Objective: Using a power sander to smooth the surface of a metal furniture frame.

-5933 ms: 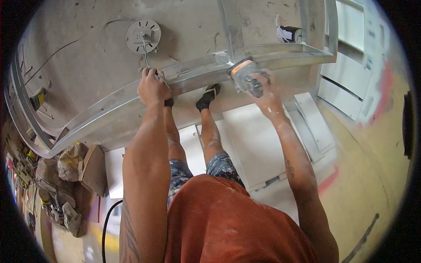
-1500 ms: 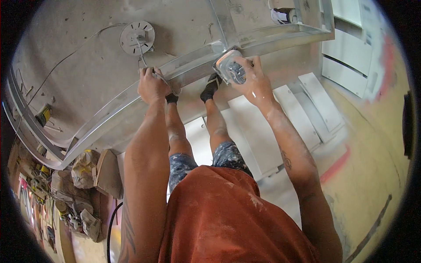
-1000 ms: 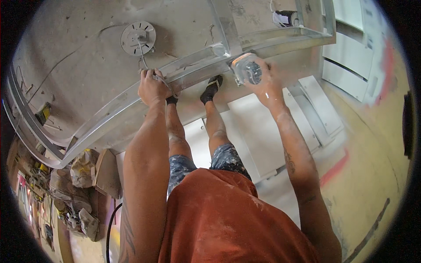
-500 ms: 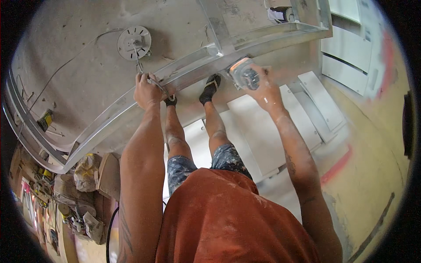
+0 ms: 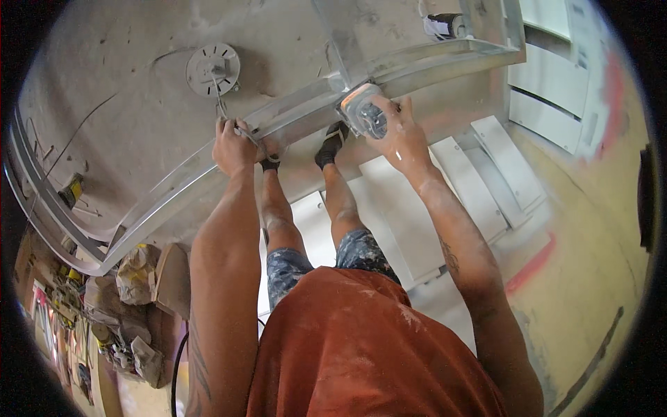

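Gripping a grey sander [image 5: 364,111] with an orange edge, the right hand [image 5: 403,142] sits in the head view just past 12 o'clock, its fingers clamped on the tool's body. The sander lies over the rail of a curved metal frame [image 5: 306,110], near the joint with a crosspiece; whether its pad touches the metal is hidden. At 10 o'clock the left hand [image 5: 235,147] rests at the same rail, fingers curled together on a pale cable [image 5: 219,105] that runs up to a slotted round disc [image 5: 201,71] between 10 and 11. A dark can-like cylinder [image 5: 458,26] with a white patch lies at 1 o'clock, beyond the frame's near rail. White panels [image 5: 467,182] lie between 2 and 3 o'clock, with more white panels or boxes at 2, nearer the rim. Dusty bags [image 5: 137,274] are bunched at 8 o'clock. A rust-red shirt [image 5: 361,340] fills 6 o'clock, below patterned shorts [image 5: 365,251], and a foot in a dark sock [image 5: 331,146] shows at 12, just beneath the rail.
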Available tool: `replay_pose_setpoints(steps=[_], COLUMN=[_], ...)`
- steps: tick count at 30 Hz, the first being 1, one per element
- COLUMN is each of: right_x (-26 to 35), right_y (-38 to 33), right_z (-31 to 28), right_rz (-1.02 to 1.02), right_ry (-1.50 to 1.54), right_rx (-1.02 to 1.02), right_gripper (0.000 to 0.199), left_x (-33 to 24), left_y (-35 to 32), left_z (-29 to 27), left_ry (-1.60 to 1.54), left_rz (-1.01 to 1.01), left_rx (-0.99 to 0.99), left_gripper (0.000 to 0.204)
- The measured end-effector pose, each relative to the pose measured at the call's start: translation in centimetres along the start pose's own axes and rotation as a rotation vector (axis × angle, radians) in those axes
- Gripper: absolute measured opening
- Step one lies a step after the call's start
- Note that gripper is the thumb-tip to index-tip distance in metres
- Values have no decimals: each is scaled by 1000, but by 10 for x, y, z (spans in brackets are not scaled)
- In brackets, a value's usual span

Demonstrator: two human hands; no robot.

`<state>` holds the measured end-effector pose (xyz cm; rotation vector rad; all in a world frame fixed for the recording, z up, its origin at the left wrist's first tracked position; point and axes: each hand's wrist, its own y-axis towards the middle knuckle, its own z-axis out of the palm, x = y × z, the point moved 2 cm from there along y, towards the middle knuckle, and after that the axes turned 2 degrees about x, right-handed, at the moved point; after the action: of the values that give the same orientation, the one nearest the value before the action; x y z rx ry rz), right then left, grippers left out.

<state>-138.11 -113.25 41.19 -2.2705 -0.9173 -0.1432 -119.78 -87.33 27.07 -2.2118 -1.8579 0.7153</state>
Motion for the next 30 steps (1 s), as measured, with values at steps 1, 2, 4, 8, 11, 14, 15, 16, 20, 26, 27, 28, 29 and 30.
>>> replay_pose_setpoints(steps=[1, 2, 4, 8, 11, 14, 15, 16, 20, 26, 27, 28, 29, 30], right_x=[-6, -13, -24, -29, -24, -15, -12, -10, -15, -11, -11, -12, -14, -13], right_y=[-2, -4, -9, -13, -10, -13, -15, -15, -12, -6, -10, -11, -11, -11], right_z=[1, 0, -2, -2, 0, 7, 9, 9, 1, -3, -1, 1, 0, -1], right_rz=[1, 3, 1, 102, 112, 92, 88, 88, 181, 132, 115, 98, 98, 139], right_ry=[-2, -12, -24, -5, 22, -18, -57, -57, 17, 8, -36, -78, -81, -45], right_rx=[-2, -27, -42, -121, -186, -168, -130, -130, -181, -180, -169, -159, -161, -142], right_gripper=[72, 73, 75, 78, 78, 80, 81, 81, 79, 74, 73, 73, 73, 73], left_x=[1, 1, 2, -3, -4, -3, -1, 2, -3, -8, -8, -8, -10, -8], left_y=[0, 2, 0, 0, -2, 0, 0, -1, -2, -1, -3, -4, -3, -3], left_z=[1, 2, 2, 1, 0, 1, 1, 1, 0, 2, -1, -2, -2, -4], left_ry=[-8, -10, -22, -16, -13, -26, -34, -42, -13, -20, -22, -24, -27, -26], left_rz=[4, 5, 4, 18, 10, 31, 30, 29, 14, -2, -3, -4, -3, 4], left_rx=[4, 4, 6, -17, 2, -25, -8, 9, -8, -28, -3, 22, 22, 13], left_gripper=[31, 31, 31, 31, 30, 29, 29, 29, 29, 29, 30, 30, 30, 30])
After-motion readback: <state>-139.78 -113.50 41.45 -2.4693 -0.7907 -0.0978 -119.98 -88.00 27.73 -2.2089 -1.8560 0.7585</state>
